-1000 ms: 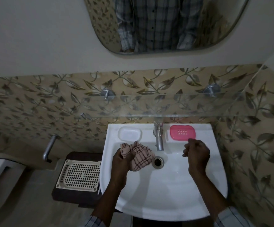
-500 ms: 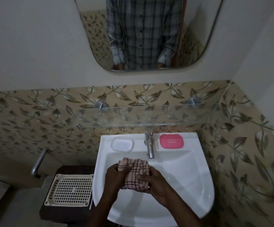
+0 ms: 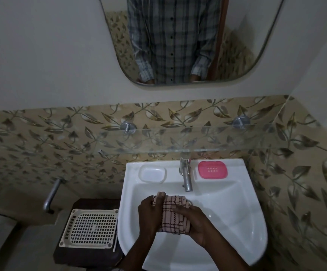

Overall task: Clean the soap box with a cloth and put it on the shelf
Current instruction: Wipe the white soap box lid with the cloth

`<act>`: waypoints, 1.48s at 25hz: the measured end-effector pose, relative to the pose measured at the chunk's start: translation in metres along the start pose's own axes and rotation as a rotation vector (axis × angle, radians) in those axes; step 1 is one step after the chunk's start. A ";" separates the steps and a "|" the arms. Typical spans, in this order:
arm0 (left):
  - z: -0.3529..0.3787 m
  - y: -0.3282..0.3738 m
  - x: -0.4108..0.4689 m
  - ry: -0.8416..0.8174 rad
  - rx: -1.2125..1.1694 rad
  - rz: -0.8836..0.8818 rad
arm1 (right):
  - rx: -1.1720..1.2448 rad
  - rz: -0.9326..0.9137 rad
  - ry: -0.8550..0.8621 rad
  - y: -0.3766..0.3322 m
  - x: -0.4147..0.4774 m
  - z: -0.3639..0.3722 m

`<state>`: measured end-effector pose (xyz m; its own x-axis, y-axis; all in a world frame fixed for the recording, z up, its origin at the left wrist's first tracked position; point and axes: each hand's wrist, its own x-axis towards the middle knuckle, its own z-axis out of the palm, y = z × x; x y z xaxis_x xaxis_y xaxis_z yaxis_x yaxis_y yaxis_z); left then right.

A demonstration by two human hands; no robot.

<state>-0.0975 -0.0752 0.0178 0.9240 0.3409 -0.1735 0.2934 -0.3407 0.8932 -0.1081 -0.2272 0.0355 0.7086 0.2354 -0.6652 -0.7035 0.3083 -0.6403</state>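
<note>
Left hand [image 3: 149,214] and right hand [image 3: 196,222] are both curled around the bunched pink checked cloth [image 3: 173,214], gripping it from either side over the bowl of the white ceramic sink [image 3: 252,212]. From the cloth, the pink perforated plastic soap box [image 3: 212,169] lies untouched on the sink ledge at about one o'clock, right of the steel tap [image 3: 186,177], with a clear plastic dish [image 3: 152,174] at eleven o'clock. From my feed I judge the job barely begun: only the cloth is readied, while the wiping and the lift to the glass wall shelf [image 3: 197,137] at twelve o'clock are both left.

Home bathroom, washbasin [image 3: 237,222], mirror [image 3: 178,83], tiled wall [image 3: 61,137]
</note>
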 end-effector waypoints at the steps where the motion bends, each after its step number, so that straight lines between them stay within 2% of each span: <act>1: 0.002 0.000 0.005 -0.014 0.013 -0.007 | -0.013 -0.013 0.009 -0.002 0.004 0.003; 4: 0.007 0.003 0.026 -0.008 0.096 -0.009 | -0.024 -0.030 0.111 -0.009 0.015 0.011; 6: 0.004 0.002 0.051 0.068 0.111 -0.015 | -0.017 -0.040 0.147 -0.013 0.021 0.010; 8: -0.002 0.000 0.082 0.118 0.226 -0.044 | -0.032 -0.050 0.179 -0.013 0.022 0.000; 10: -0.008 -0.004 0.117 0.100 0.368 -0.078 | -0.047 -0.052 0.211 -0.007 0.020 -0.014; 13: -0.008 -0.006 0.154 0.093 0.448 -0.072 | -0.032 -0.039 0.271 0.007 0.015 -0.034; 15: -0.006 -0.012 0.170 0.029 0.459 -0.099 | -0.025 -0.031 0.308 0.016 0.011 -0.045; 17: -0.006 -0.017 0.177 -0.042 0.378 -0.191 | -0.015 -0.026 0.325 0.023 0.007 -0.054; 20: -0.009 -0.020 0.175 -0.034 0.141 -0.346 | 0.017 -0.013 0.347 0.031 0.001 -0.062; 26: -0.016 -0.025 0.137 -0.047 -0.144 -0.397 | 0.045 0.015 0.347 0.035 -0.001 -0.063; 29: -0.019 -0.023 0.118 -0.036 -0.141 -0.276 | 0.047 0.006 0.332 0.030 0.001 -0.060; 33: -0.020 -0.008 0.103 0.053 0.121 0.033 | 0.066 -0.031 0.313 0.017 0.005 -0.058; 37: -0.025 0.010 0.088 0.097 0.151 0.327 | 0.085 -0.075 0.289 0.005 0.002 -0.057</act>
<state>-0.0192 -0.0268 0.0221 0.9495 0.2713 0.1578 0.0257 -0.5683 0.8224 -0.1131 -0.2775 0.0088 0.7053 -0.0590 -0.7064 -0.6339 0.3937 -0.6658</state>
